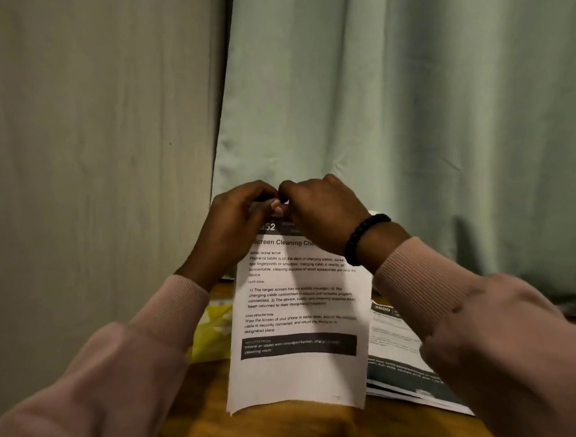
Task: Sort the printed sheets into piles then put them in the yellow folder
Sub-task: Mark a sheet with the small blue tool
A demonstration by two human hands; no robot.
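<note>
A printed sheet (297,317) headed "Screen Cleaning" hangs upright above the wooden table (256,428). My left hand (234,227) and my right hand (322,213) both pinch its top edge, fingertips close together at the middle. A black bead bracelet circles my right wrist. The yellow folder (212,337) lies on the table behind the sheet at the left, mostly hidden. More printed sheets (395,355) lie flat on the table at the right, partly under my right sleeve.
A pale green curtain (407,114) hangs close behind the table. A plain wall (95,144) fills the left side. My pink sleeves cover both lower corners of the view.
</note>
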